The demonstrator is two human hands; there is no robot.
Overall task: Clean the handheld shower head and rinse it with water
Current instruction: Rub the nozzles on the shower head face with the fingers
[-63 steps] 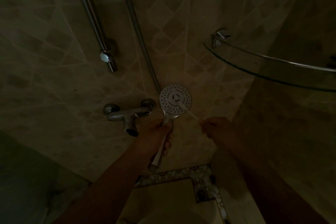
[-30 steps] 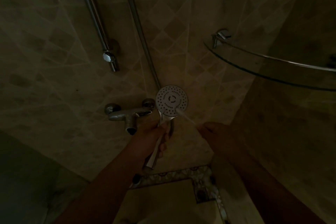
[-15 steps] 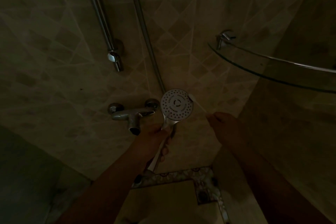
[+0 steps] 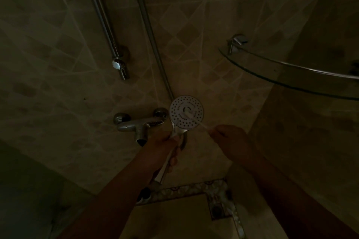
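Note:
The round white shower head faces me in the dim shower stall, its chrome handle gripped in my left hand. My right hand is to its right and pinches a thin pale brush, probably a toothbrush. The brush head lies on the face of the shower head near its centre. A metal hose runs up the wall from behind the shower head.
A chrome mixer tap juts from the tiled wall just left of the shower head. A slide rail hangs above it. A curved glass corner shelf sticks out at the upper right. A floor drain lies below.
The brush has moved from the shower head's right rim back onto the centre of its face. My right hand shifted slightly left and down. The left hand keeps the same hold.

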